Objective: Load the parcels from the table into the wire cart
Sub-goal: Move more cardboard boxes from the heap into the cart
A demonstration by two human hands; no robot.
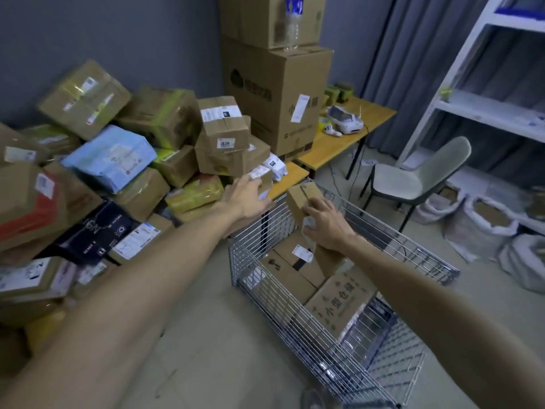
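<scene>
Right hand (327, 224) grasped a brown carton (300, 196) over the wire cart (259, 231); left hand (247, 199) clasped a labelled parcel (262, 175) beside it.

Wire cart (398, 232) is shiny bare metal. Parcels (224, 134) are mostly matt brown cardboard with glossy tape and paper labels, and one mailer (112, 157) is smooth blue plastic. Counter (333, 149) looks like smooth wood, bottle (293, 23) clear plastic.

Open top above wire cart (253, 231)
</scene>
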